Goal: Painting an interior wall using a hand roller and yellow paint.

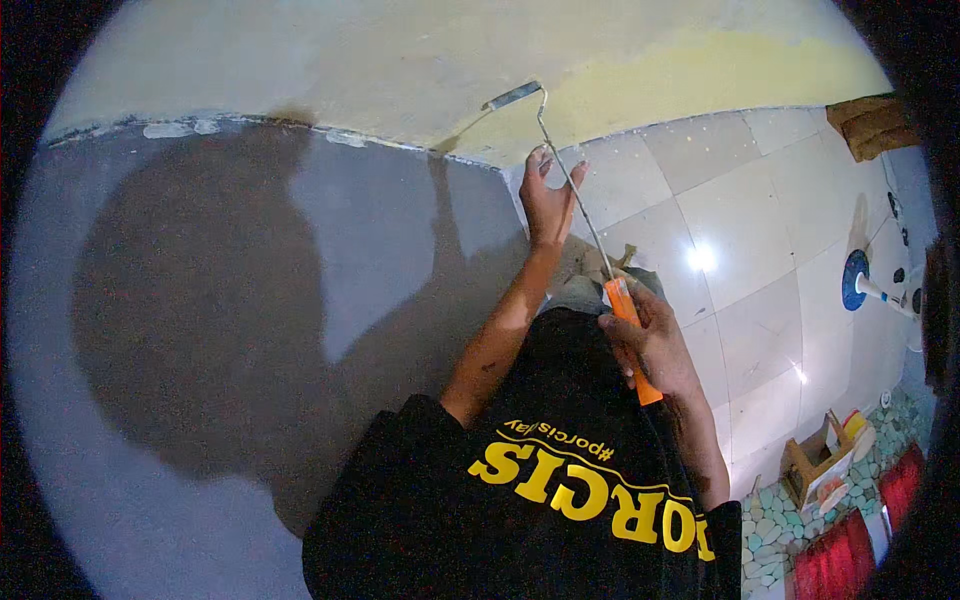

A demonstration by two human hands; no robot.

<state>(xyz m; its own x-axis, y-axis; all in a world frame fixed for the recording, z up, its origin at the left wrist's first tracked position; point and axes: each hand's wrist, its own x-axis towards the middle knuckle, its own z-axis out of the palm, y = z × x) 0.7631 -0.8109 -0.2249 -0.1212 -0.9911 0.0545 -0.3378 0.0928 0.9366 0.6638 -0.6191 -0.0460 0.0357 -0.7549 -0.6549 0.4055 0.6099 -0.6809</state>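
A small paint roller lies across the middle of the view. My right hand [652, 345] is closed around its orange handle [637, 337]. From there the thin bent metal rod [592, 225] runs up to the narrow grey roller sleeve [514, 95], seen against a wall [645, 82] with cream and yellow paint. Whether the sleeve touches that wall cannot be told. My left hand [551, 191] is raised behind the rod with its fingers and thumb apart, holding nothing; contact with the rod is unclear.
A grey-blue wall [375, 225] on the left bears my shadow and white patches along its edge. Tiled floor [735, 202] with paint specks spreads to the right. Farther right are a brown item [874, 127], a stand with a blue round base [855, 280], a wooden box [806, 469] and red cloth [836, 559].
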